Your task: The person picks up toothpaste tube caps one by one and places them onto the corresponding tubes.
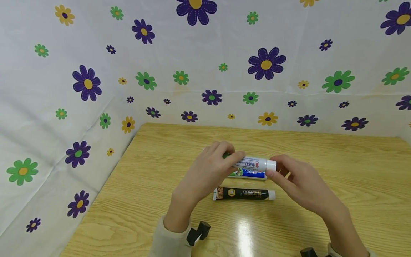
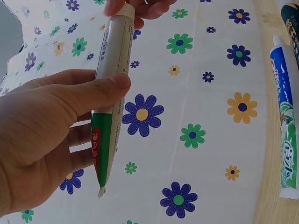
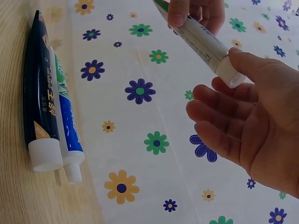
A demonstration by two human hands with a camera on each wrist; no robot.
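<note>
Above the table, my left hand (image 1: 208,169) grips a silver-and-green toothpaste tube (image 1: 253,164) around its body, thumb on one side and fingers behind. At the tube's other end my right hand (image 1: 303,184) pinches the white cap (image 3: 229,72) between thumb and index finger; the other fingers are loosely bent. The cap is on the tube. Beneath it lies a blue, green and white toothpaste tube (image 1: 252,174), partly hidden in the head view. A black toothpaste tube (image 1: 247,193) with a white cap lies nearer to me, roughly parallel.
The wooden table (image 1: 144,171) reaches back to a white flower-patterned cloth (image 1: 192,46), which stands behind and along the left side. Light reflects off the tabletop near the front. Dark camera mounts (image 1: 199,232) are on both wrists.
</note>
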